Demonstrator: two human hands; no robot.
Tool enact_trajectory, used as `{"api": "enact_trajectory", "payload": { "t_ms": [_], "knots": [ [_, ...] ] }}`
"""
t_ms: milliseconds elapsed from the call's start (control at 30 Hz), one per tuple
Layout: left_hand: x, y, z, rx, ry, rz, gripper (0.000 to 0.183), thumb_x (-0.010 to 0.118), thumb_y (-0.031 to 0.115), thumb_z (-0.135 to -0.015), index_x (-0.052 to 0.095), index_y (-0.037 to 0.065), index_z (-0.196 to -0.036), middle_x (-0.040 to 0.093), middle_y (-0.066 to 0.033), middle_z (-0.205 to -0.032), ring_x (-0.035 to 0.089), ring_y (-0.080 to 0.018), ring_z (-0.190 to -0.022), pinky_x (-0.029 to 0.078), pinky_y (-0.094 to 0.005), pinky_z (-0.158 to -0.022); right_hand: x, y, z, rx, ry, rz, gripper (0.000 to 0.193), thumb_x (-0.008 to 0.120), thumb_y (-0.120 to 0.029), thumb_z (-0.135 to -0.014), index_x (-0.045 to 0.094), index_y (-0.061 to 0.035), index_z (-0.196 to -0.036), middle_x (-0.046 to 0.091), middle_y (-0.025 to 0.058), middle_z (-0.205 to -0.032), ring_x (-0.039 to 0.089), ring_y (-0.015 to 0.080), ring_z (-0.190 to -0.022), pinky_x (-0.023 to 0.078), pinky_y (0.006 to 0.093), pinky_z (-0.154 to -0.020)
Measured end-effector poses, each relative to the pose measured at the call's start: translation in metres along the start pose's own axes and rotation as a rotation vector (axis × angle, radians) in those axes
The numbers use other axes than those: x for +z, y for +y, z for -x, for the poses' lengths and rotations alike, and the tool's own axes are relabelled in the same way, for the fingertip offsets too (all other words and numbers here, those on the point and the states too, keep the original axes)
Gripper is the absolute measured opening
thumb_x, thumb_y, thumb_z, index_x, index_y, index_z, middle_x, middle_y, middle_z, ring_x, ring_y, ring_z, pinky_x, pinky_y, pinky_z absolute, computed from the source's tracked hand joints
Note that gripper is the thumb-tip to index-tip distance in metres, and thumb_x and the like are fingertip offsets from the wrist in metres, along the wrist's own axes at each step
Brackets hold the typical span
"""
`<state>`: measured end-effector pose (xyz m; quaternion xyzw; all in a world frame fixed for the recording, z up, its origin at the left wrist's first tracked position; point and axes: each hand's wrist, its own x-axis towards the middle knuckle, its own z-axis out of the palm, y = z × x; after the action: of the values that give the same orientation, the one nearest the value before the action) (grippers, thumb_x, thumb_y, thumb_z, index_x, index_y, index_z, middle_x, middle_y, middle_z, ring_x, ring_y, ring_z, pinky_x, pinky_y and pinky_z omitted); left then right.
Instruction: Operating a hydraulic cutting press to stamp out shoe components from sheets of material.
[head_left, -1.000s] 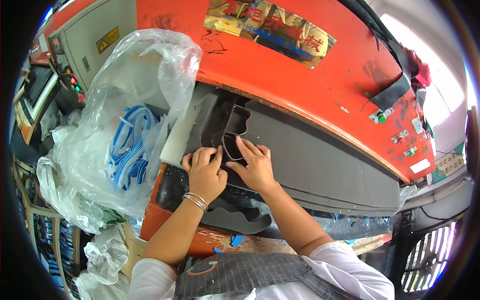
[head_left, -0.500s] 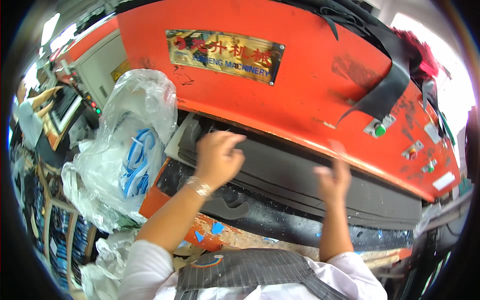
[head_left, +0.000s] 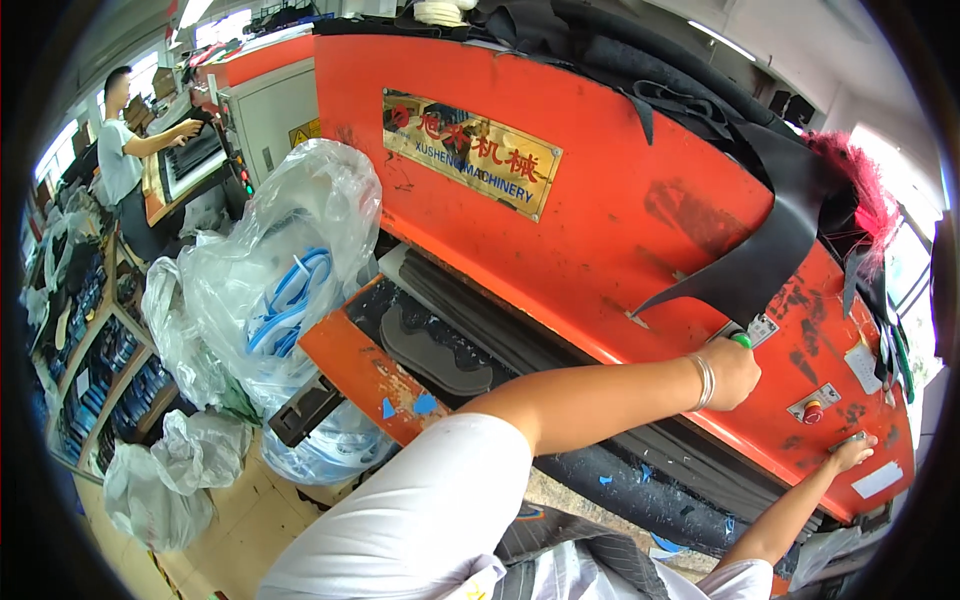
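My left hand (head_left: 730, 375), a metal bangle at its wrist, reaches across to the orange machine (head_left: 600, 240). Its fingers are curled against the upper green push button (head_left: 742, 340). Lower down and farther right, my right hand (head_left: 852, 453) rests on the panel at another button, which it mostly covers; how its fingers lie is too small to make out. Dark grey foam-like sheets (head_left: 470, 312) lie in a stack on the black bed under the machine's lower edge, partly hidden by my left arm. A wavy-edged grey foam piece (head_left: 425, 355) lies in front of them.
A red button (head_left: 813, 411) sits between my hands. Black strips (head_left: 745, 240) hang over the machine's front. Left are a clear plastic bag (head_left: 310, 200) with blue-white pieces, white bags (head_left: 160, 500) and a shelf (head_left: 110, 380). Another person (head_left: 120, 150) works farther back.
Both hands have left the grey sheets and moved right to the buttons on the machine's front. The view has swung, showing more floor and shelf at the left.
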<state>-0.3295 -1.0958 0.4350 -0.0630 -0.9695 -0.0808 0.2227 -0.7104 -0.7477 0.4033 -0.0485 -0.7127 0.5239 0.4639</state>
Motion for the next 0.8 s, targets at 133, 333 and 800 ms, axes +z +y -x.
{"api": "enact_trajectory", "payload": {
  "t_ms": [133, 333, 800],
  "knots": [
    [0.003, 0.010, 0.029, -0.067, 0.177, 0.294, 0.028, 0.055, 0.025, -0.085, 0.063, 0.007, -0.065, 0.063, -0.0164, -0.067, 0.064, -0.0358, -0.066, 0.051, -0.0480, -0.061, -0.014, -0.019, -0.004, -0.045, -0.014, -0.016, 0.089, 0.029, -0.065, -0.093, 0.034, 0.0112, -0.138, 0.041, 0.0360, -0.137, 0.039, 0.0480, -0.128, 0.031, 0.0501, -0.107],
    [0.031, 0.013, 0.176, -0.319, -0.115, 0.457, 0.036, 0.049, 0.034, -0.094, 0.063, 0.006, -0.076, 0.065, -0.0152, -0.077, 0.063, -0.0370, -0.077, 0.050, -0.0478, -0.072, -0.017, -0.034, 0.009, -0.278, 0.084, 0.013, 0.068, 0.033, -0.051, -0.098, 0.051, 0.0113, -0.118, 0.054, 0.0346, -0.118, 0.050, 0.0475, -0.111, 0.037, 0.0506, -0.096],
    [0.000, 0.067, 0.332, -0.639, -0.004, 0.189, 0.027, 0.056, 0.033, -0.090, 0.069, 0.011, -0.082, 0.065, -0.0065, -0.084, 0.061, -0.0260, -0.087, 0.045, -0.0388, -0.083, -0.033, -0.021, -0.023, 0.040, -0.225, 0.112, 0.079, 0.040, -0.059, -0.094, 0.039, 0.0059, -0.139, 0.040, 0.0292, -0.142, 0.036, 0.0407, -0.134, 0.030, 0.0473, -0.110]
  ]
}}
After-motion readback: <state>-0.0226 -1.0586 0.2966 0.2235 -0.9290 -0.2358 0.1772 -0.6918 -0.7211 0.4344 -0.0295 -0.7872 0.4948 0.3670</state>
